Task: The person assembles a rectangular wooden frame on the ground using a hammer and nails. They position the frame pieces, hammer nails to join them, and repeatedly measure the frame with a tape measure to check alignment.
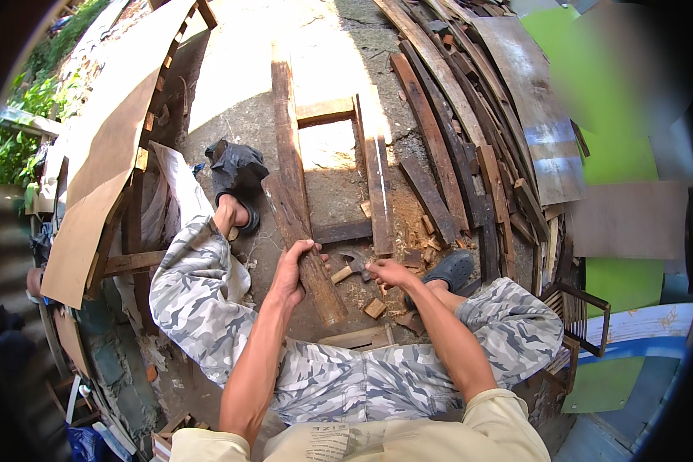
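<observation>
My left hand (289, 276) is closed around the edge of a short, rough brown wooden plank (304, 254), held aslant before me between my knees. The plank's far end overlaps the left rail of a wooden frame (286, 115). My right hand (390, 272) has its fingers pinched together beside the dark metal head of a hammer (342, 274) with a pale wooden handle. Whatever the pinch holds is too small to tell. The frame has two long rails, a far crosspiece (327, 112) and a nearer dark crosspiece (343, 232).
Wood chips and a small block (375, 308) litter the ground. Long boards (431, 131) are stacked on the right, beside a metal-grey sheet (539, 115). A plywood panel (92, 231) stands at the left. A black plastic bag (235, 165) lies by my left foot.
</observation>
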`<state>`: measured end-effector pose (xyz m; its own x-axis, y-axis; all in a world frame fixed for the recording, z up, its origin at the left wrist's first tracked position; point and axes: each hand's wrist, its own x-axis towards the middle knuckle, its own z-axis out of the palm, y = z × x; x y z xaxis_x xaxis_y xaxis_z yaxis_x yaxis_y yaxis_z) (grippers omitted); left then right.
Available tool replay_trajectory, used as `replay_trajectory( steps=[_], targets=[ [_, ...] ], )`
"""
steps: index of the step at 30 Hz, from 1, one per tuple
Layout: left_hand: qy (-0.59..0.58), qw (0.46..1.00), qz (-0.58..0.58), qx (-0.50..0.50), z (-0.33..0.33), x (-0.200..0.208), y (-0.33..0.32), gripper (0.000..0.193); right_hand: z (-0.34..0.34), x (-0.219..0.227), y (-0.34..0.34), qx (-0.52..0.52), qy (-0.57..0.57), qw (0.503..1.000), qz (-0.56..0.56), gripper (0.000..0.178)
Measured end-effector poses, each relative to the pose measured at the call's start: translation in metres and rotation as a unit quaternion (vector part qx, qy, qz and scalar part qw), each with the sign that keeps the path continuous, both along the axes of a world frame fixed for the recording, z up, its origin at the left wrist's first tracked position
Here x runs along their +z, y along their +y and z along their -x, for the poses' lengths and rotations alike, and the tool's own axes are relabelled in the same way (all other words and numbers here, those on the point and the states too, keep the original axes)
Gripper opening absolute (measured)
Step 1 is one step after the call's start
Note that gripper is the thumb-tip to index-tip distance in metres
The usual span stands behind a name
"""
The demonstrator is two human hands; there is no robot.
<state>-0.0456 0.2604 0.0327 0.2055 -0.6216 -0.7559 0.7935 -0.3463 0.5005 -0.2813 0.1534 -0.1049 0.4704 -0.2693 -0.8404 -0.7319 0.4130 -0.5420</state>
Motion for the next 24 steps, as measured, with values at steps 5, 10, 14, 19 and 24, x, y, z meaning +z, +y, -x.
replay_trajectory(
  steps=[5, 10, 14, 19, 24],
  targets=[
    [0.178, 0.966, 0.187, 0.027, -0.028, 0.021, 0.022, 0.075, -0.059, -0.085, 0.077, -0.11, 0.076, 0.98, -0.149, 0.059],
    [0.32, 0.901, 0.287, 0.053, -0.028, -0.004, 0.024, 0.106, -0.099, -0.122, 0.109, -0.31, 0.106, 0.921, -0.211, 0.059],
    [0.368, 0.872, 0.318, 0.048, -0.024, -0.015, 0.021, 0.113, -0.115, -0.143, 0.103, -0.377, 0.156, 0.89, -0.203, 0.056],
    [0.322, 0.893, 0.314, 0.027, -0.022, -0.002, 0.023, 0.116, -0.112, -0.143, 0.087, -0.3, 0.292, 0.884, -0.209, 0.058],
    [0.165, 0.978, 0.127, 0.001, -0.021, 0.02, 0.025, 0.081, -0.091, -0.165, 0.09, -0.275, 0.298, 0.903, -0.145, 0.054]
  ],
)
